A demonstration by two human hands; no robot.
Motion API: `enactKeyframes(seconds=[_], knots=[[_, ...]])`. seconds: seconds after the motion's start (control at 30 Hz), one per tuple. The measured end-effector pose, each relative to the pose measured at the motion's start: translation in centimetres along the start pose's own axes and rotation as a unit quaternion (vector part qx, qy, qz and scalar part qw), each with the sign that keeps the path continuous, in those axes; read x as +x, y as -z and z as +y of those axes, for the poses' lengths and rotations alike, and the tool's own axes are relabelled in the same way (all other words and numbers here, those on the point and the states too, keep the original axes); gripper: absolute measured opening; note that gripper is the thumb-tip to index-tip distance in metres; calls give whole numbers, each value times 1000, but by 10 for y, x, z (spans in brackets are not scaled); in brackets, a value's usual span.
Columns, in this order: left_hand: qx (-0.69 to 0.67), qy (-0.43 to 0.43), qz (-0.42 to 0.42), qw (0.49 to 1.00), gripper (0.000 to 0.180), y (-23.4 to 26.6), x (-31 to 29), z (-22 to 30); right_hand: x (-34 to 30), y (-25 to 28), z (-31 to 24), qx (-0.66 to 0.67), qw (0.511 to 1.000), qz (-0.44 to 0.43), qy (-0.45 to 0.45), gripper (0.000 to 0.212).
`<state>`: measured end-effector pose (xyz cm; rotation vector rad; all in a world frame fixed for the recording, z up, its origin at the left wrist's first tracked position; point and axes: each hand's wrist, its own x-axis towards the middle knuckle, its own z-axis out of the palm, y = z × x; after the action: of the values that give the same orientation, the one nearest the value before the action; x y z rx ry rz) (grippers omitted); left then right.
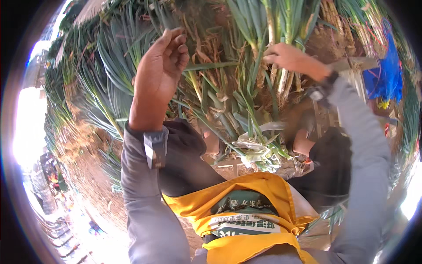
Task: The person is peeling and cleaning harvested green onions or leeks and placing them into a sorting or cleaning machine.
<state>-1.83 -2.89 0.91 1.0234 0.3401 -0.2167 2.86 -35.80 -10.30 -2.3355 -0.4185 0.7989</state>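
Note:
My right hand [290, 58] reaches in from the right, its fingers closed around the pale stalk of a long green onion [271, 31]. More long green onions [288, 22] stand beside it, leaves pointing away and roots toward me. My left hand [165, 61] is raised with its fingers curled and pinched together; whatever may be between them cannot be made out. Beneath it, loose green leaves and dry brown husks [206, 57] cover the ground. A pile of peeled pale and green scraps [259, 149] lies between my feet.
Piled bundles of green onions [116, 61] stretch along the far and left side. Tied bundles [369, 26] stand at the far right. Blue plastic strips [387, 75] hang at the right, beside a flat greyish piece [360, 64]. Bare soil [88, 163] shows at the left.

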Motion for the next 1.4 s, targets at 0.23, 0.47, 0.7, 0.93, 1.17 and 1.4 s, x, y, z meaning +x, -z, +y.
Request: enactKeyframes(seconds=[0.23, 0.47, 0.7, 0.93, 1.17, 1.4], knots=[[45, -96, -33, 994, 37, 27, -46, 22, 173, -191, 54, 78, 994, 80, -20, 30], [93, -98, 80, 988, 41, 41, -45, 28, 220, -283, 45, 170, 950, 187, -185, 39], [87, -85, 45, 992, 42, 49, -48, 30, 159, -205, 22, 414, 899, 136, -52, 32], [51, -135, -27, 989, 37, 51, -56, 34, 55, -186, -42, 461, 880, 111, -42, 26], [0, -118, -37, 992, 30, 62, -32, 26, 15, -178, -58, 529, 838, 135, -16, 31], [12, -117, -15, 993, 27, 67, -10, 26, 20, -215, -8, 120, 956, 195, -182, 36]])
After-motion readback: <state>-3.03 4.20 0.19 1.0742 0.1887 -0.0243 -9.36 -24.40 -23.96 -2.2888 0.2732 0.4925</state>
